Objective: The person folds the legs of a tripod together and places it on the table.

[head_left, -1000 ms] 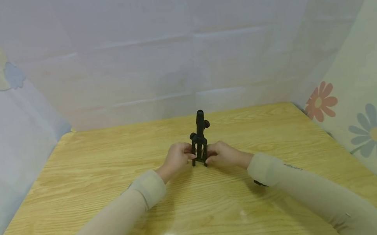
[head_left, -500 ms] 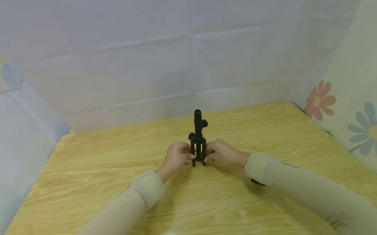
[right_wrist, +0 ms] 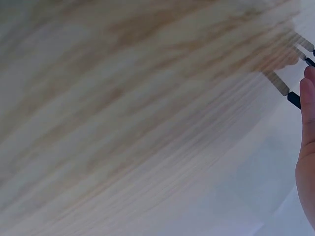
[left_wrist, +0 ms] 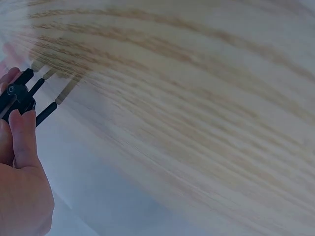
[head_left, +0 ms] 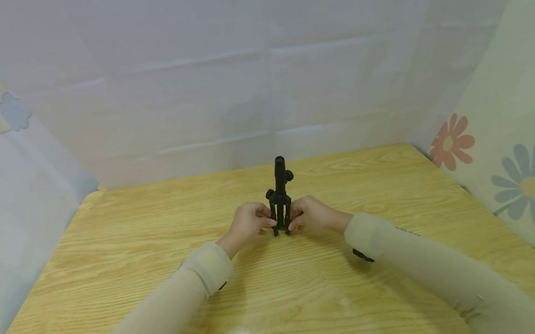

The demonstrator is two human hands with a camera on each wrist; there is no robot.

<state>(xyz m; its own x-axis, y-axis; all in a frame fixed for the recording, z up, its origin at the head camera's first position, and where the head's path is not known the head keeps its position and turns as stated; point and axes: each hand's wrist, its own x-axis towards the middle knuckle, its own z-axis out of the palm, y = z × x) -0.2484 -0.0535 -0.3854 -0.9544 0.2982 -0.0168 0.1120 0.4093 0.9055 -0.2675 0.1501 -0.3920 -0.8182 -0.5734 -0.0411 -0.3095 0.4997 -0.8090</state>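
Head view first: nearest to me are the two cream sleeves (head_left: 165,313), reaching over the wood-grain tabletop (head_left: 288,292) from its near side, whose edge falls outside my picture. Past the cuffs, the left hand (head_left: 249,220) pinches the left leg of a black mini tripod (head_left: 281,194) between thumb and fingers, and the right hand (head_left: 312,213) grips the right leg low down. My right wrist feed catches only part of that hand, so I read its hold from above. The tripod stands upright toward the far edge of the tabletop, about midway between the left and right edges, its feet appearing to meet their own reflections.

I judge the step in hand to be setting the leg spread; the legs sit close to the centre column, so drawing them inward seems likelier than opening them. What I would want next is even pressure from both sides, with the column kept vertical, before either grip loosens.

Beyond the far edge hangs a pale backdrop (head_left: 189,104), with a blue flower (head_left: 534,188) printed beside the right edge.
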